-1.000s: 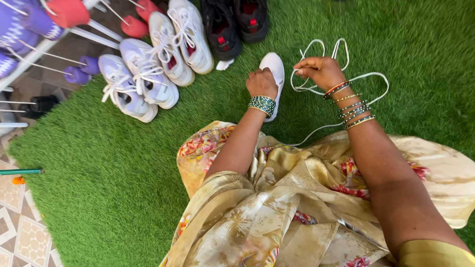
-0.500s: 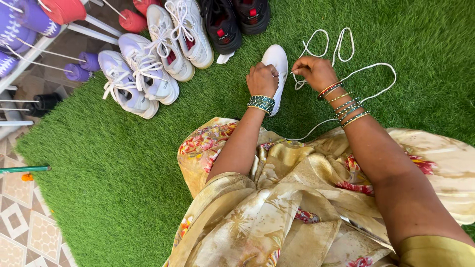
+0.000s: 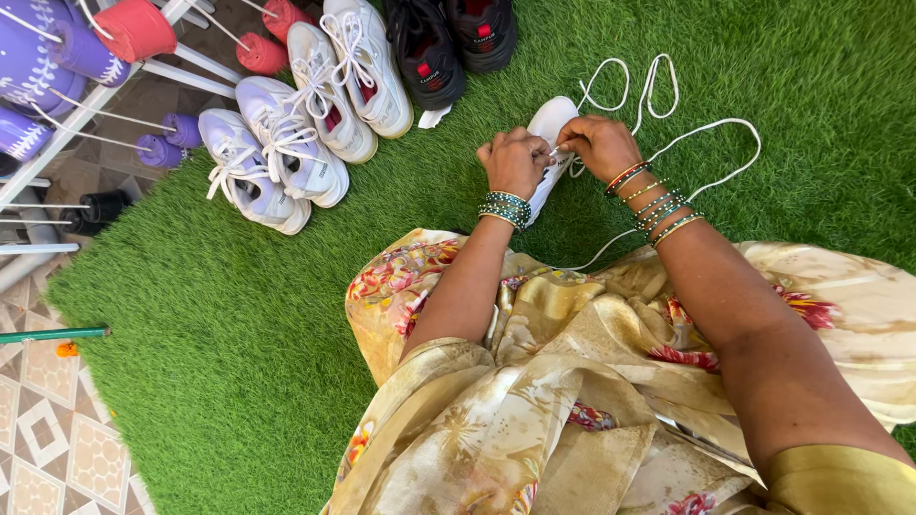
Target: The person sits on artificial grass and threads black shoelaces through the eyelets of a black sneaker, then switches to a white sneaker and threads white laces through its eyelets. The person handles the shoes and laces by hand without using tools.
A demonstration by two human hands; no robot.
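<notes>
On the green artificial turf [image 3: 239, 381], just past my knees, lies a single white shoe [image 3: 551, 129], toe pointing away from me. My left hand [image 3: 515, 160] is curled over its middle, fingers clenched down on the upper to keep it steady. My right hand [image 3: 599, 145] sits touching the left one, fingertips pinched on the white lace [image 3: 711, 124] right where it meets the shoe.

Judging by how things lie, the lacing is only partly along: most of the lace runs loose over the grass, looping out beyond the toe and then sweeping round to my right and back toward my lap. I cannot tell how many eyelets are filled, since both hands cover them. I'd say the bulk of the threading, and the tying, is not yet done.

To the left, well apart from this shoe, stand two pairs of white sneakers [image 3: 305, 114] with laces in place, and one black pair [image 3: 448, 43] beyond them. Purple and red cups on a white rack [image 3: 86, 105] sit at the turf's far left edge.
</notes>
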